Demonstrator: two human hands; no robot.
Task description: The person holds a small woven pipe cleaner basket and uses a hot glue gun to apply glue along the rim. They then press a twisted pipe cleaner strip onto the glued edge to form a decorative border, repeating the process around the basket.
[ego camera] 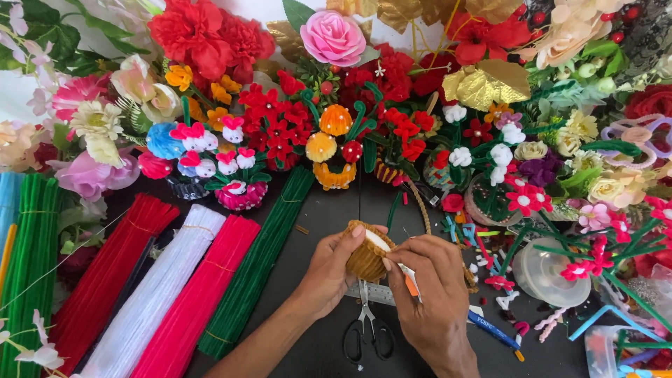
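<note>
My left hand (329, 269) grips a small tan pipe-cleaner cup (365, 255) with a white inside, held just above the dark table (318, 210). My right hand (427, 287) pinches a thin white and orange tool (408, 278) against the cup's rim. A brown pipe-cleaner strand (421, 206) curves away behind the cup. Black-handled scissors (367, 329) and a metal ruler (378, 294) lie under my hands.
Bundles of pipe cleaners lie at left: green (28, 259), red (112, 266), white (154, 294), pink (199, 297), dark green (259, 259). Finished pipe-cleaner flower pots (238, 185) and artificial flowers fill the back. A clear plastic bowl (549, 276), a blue pen (493, 329) and scraps sit at right.
</note>
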